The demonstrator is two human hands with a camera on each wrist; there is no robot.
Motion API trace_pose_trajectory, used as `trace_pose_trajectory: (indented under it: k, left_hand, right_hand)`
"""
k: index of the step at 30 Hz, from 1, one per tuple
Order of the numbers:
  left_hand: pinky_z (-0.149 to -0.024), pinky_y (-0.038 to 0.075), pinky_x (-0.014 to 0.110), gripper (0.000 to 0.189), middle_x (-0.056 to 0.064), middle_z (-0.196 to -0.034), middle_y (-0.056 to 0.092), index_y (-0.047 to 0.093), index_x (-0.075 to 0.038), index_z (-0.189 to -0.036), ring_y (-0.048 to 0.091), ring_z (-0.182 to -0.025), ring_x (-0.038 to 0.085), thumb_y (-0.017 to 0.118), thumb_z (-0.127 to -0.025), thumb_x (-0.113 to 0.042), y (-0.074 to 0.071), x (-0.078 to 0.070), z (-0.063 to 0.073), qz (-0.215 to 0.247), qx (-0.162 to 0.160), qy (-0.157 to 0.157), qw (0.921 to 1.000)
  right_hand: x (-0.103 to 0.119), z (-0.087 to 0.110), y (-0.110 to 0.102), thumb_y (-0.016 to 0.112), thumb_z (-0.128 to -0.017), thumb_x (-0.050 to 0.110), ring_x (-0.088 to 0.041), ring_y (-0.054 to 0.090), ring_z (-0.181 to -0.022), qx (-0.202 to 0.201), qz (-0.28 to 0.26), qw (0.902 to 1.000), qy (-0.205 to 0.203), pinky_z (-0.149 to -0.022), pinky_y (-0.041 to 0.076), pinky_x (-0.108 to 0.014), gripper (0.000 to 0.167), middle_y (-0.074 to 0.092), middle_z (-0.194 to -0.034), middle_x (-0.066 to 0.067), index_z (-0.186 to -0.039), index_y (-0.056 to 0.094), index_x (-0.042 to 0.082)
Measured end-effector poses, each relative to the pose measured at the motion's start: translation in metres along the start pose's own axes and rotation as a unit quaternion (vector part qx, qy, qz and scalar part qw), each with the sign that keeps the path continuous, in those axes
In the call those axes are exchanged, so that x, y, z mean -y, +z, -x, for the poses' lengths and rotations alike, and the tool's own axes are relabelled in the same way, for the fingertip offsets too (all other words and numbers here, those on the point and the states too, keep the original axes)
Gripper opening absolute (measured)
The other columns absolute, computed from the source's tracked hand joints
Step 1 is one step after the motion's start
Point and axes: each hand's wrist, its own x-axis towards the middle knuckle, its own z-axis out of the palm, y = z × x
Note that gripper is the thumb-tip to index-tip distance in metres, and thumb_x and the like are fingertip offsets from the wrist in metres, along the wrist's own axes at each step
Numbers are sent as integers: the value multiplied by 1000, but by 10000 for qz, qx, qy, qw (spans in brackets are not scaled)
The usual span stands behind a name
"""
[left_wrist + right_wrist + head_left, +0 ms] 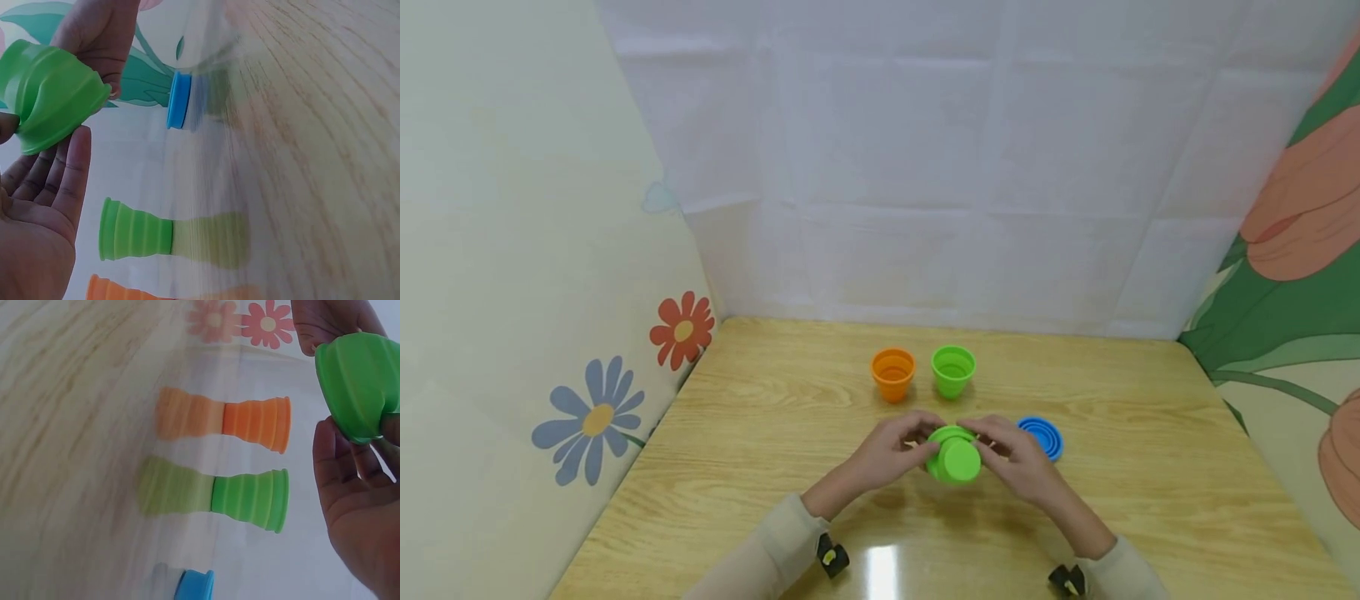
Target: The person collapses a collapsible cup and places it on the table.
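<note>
Both grips, left hand (887, 454) and right hand (1021, 467), pinch a ribbed green rubbery cup (959, 461) above the wooden tabletop (1165, 467), buckled and seemingly half-reshaped, opening or folding unclear! Beyond, a round blue cup (1043, 437) sits collapsed; farthest, a tapered orange cup (892, 377) and tapered green cup (953, 373) stand expanded.

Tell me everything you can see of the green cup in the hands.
The held green cup is plain bright green, with ringed, stepped walls, a wider lipped rim and a narrower flat base. It looks like soft, rubbery plastic. It is drawn out rather than flat, its wall dented beside the thumbs. It is held tilted, clear of the table, base towards the head camera; its inside is hidden. The left hand and right hand grip it from either side.
</note>
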Motion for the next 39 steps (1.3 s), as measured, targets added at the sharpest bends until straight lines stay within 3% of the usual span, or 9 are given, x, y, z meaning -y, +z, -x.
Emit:
trace_pose_trajectory:
  k: [7,13,16,22,28,34,39]
  left_hand:
    - [-73,63,37,25,18,-110,68,59,2,-125,63,-91,12,59,-102,-7,1,3,0,64,52,92,9999]
    - [-74,63,34,21,19,-107,68,58,1,-121,63,-92,16,59,-101,-5,-1,4,-1,38,-275,178,9995]
    - [-75,63,36,20,19,-108,67,57,1,-120,63,-91,15,59,-100,-4,-1,4,-1,83,-219,203,9995]
    - [-76,62,48,22,18,-110,65,55,1,-122,63,-91,13,54,-104,-9,1,4,2,217,206,-194,9994]
    - [-80,61,34,25,7,-112,67,59,-8,-126,63,-95,12,51,-108,-23,4,5,-1,-165,443,-588,9971]
    - [-82,56,25,19,3,-108,69,62,-10,-119,63,-98,13,54,-106,-22,3,3,0,-581,296,-516,9965]
    - [-84,58,30,19,7,-109,69,61,-6,-119,64,-99,15,54,-106,-19,3,4,-1,-486,-58,-375,9981]
  right_hand:
    - [2,-1,-2,52,-106,14,-17,63,-108,241,-163,9984,491,-85,57,-30,32,66,-123,-9,-136,61,7]
    - [-1,0,-1,51,-107,12,-12,63,-107,200,-1176,9909,631,-83,61,-34,33,62,-127,-20,-138,54,1]
    - [-2,2,0,51,-107,11,-9,64,-108,261,-1539,9855,668,-83,61,-35,34,61,-128,-23,-138,52,-2]
    - [-3,2,0,55,-105,13,-9,63,-108,476,-1305,9880,683,-84,60,-31,31,64,-124,-20,-134,58,0]
    - [-3,1,-2,56,-104,11,-10,63,-104,651,-929,9926,436,-81,60,-29,31,66,-123,-17,-132,62,-1]
    - [-5,1,-1,57,-105,16,-14,65,-106,626,-787,9927,670,-82,60,-29,33,66,-126,-16,-132,61,-1]
    - [-4,4,-3,56,-105,20,-12,63,-111,433,-1232,9860,1035,-89,58,-29,38,64,-129,-17,-138,56,0]
